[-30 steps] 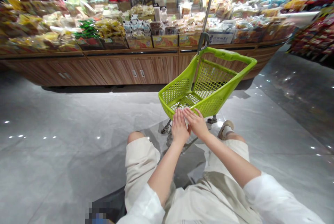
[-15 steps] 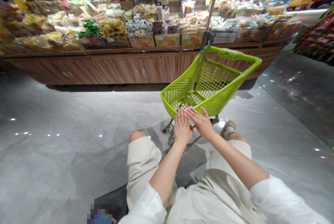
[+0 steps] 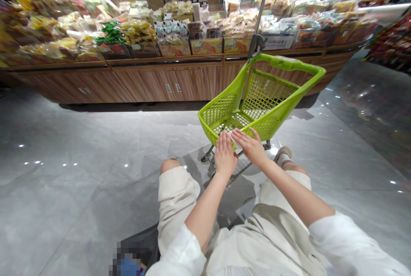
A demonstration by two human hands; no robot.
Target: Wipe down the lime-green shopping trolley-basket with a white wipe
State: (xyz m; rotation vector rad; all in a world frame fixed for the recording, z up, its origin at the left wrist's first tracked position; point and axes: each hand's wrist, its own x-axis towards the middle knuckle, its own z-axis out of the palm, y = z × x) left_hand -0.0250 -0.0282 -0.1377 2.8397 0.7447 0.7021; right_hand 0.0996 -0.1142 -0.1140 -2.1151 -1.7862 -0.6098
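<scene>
My left hand [image 3: 225, 154] and my right hand [image 3: 249, 147] lie flat, fingers spread, on the near rim of a lime-green plastic shopping cart [image 3: 282, 62]. Neither hand appears to curl around the rim. The cart has a mesh basket, small wheels and a tall thin metal pole [image 3: 261, 6] rising from its far left corner. Nothing clearly shows inside the basket. White sleeves cover my upper arms, and beige shorts [image 3: 177, 201] cover my thighs below the hands.
A wood-fronted display counter [image 3: 167, 83] piled with packaged snacks [image 3: 138, 31] stands ahead, beyond the cart. Polished grey floor tiles [image 3: 80, 181] lie between it and me. A shelf of red packages [image 3: 390, 40] stands at the far right.
The cart and my hands have shifted slightly right in view, while the counter has slid slightly upward. Both hands remain on the rim.
</scene>
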